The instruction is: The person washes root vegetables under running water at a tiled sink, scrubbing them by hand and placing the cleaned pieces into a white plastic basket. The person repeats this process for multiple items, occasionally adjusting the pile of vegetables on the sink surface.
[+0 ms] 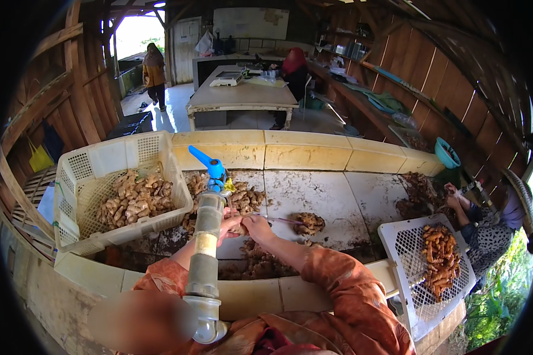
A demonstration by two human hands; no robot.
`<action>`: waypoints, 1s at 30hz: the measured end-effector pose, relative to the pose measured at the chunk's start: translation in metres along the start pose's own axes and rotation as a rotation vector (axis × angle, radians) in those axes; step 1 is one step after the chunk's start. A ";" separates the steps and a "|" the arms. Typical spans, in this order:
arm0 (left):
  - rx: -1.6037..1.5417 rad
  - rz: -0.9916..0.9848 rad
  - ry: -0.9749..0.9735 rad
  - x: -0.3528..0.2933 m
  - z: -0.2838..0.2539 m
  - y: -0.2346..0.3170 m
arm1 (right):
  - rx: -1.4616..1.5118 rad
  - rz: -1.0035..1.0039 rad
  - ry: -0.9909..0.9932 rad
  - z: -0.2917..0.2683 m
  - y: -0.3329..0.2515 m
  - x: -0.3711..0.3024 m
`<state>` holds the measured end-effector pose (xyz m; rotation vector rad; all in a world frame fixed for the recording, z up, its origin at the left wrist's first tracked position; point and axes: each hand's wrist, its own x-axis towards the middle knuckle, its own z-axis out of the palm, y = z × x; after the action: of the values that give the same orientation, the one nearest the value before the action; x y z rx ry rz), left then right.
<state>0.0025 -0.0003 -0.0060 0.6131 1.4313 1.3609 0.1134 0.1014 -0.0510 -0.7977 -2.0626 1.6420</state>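
Observation:
Beside the grey water pipe (201, 266) with its blue tap lever (207, 163), my two hands meet over the tiled trough. My left hand (227, 229), partly behind the pipe, is closed on a piece of ginger root (238, 228). Against it, my right hand (259, 227) is closed round a thin purple stick-like tool (285, 220); its working end is hidden. A clump of ginger (308, 223) lies right of the tool. More ginger is heaped beyond my hands (249, 198), and a soil-covered heap (257, 263) lies under my right forearm.
A cream crate (71, 207) of ginger stands at left on the trough's edge. At right, a white crate (420, 319) carries orange-brown roots (441, 263). Another person's hands (453, 196) work by a dark root heap (417, 192). A blue-green basin (447, 154) sits on the far ledge.

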 end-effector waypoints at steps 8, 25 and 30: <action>-0.084 0.325 -0.323 0.020 -0.051 0.031 | 0.137 0.074 0.063 -0.079 -0.083 -0.024; 0.288 0.525 -0.140 0.042 -0.033 0.102 | 0.229 -0.210 0.099 -0.084 -0.141 0.020; 0.334 0.466 -0.118 0.034 -0.017 0.099 | 0.461 -0.288 -0.107 -0.059 -0.144 0.032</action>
<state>-0.0514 0.0455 0.0724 1.2874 1.4857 1.4141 0.0979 0.1440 0.1009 -0.2506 -1.6624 1.9107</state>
